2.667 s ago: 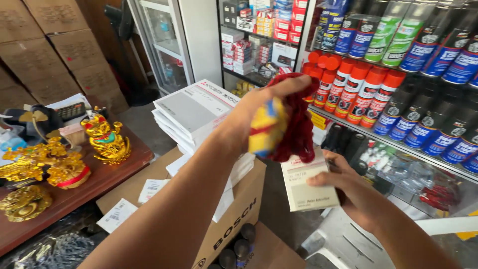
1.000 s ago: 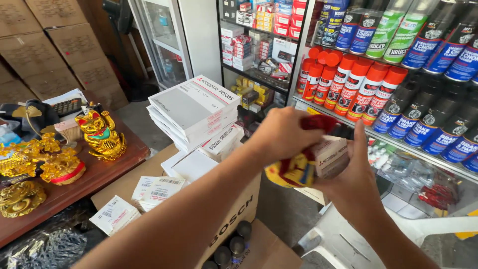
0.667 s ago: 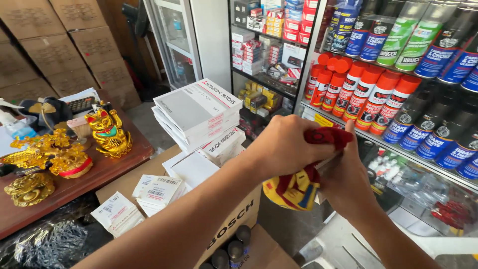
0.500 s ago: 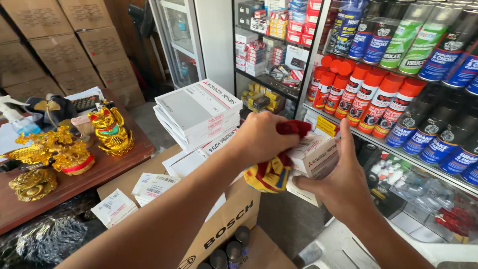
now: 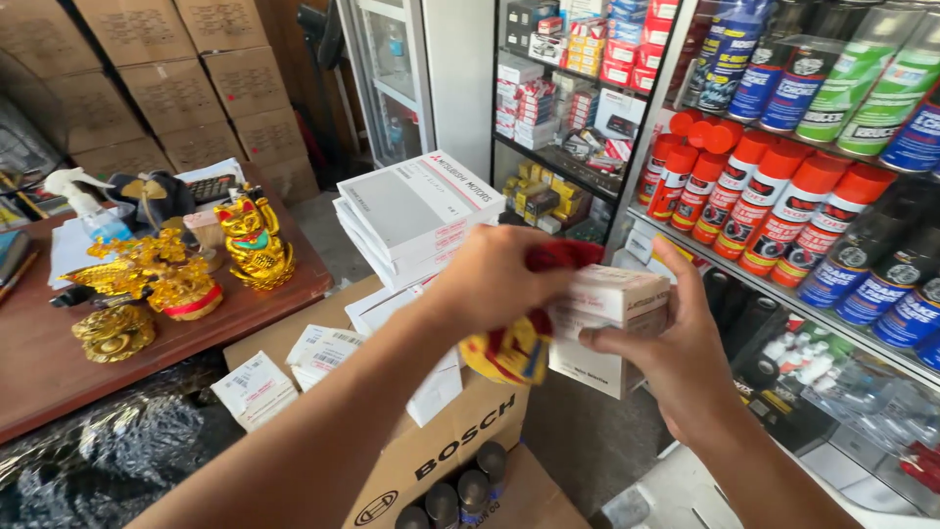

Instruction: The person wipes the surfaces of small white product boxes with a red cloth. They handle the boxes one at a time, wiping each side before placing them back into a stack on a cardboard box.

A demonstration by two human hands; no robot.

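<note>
Now the left hand (image 5: 499, 284) wipes the cloth (image 5: 519, 343) lower across the box (image 5: 607, 328).

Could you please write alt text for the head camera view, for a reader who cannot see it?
The left hand presses a red and yellow cloth against a small white box in the right hand's grip. Around them are shelves of spray cans, stacked white boxes and gold figurines on a wooden table.

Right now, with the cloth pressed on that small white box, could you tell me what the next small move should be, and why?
Probably draw the red and yellow cloth across the top of the small white box. The left hand bunches the cloth against the box's near end, while the right hand grips the box from beneath, holding it level above the brown carton. The far end is uncovered.
</note>
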